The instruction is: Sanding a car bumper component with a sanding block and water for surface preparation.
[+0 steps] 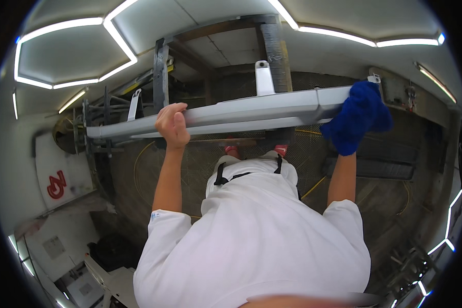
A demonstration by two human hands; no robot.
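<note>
A long silver-grey bar (pixel 241 109), shaped like a vehicle side step, stretches across in front of me. Upright brackets with holes, one of them a silver bracket (pixel 263 79), stick up along its far side. My left hand (pixel 173 127) is at the bar's left part, fingers curled over its upper edge and thumb against the near face. At the right end, my right hand is covered by a bunched blue cloth (pixel 357 117), which lies against the bar; the fingers inside are hidden. A second pale strip runs just below the bar.
A stand with a taped post (pixel 278 56) and a grey post (pixel 160 77) rises behind the bar. Yellow hose (pixel 313 189) crosses the dark floor. A dark flat panel (pixel 374 168) lies at right. A white panel with a red mark (pixel 61 179) stands at left.
</note>
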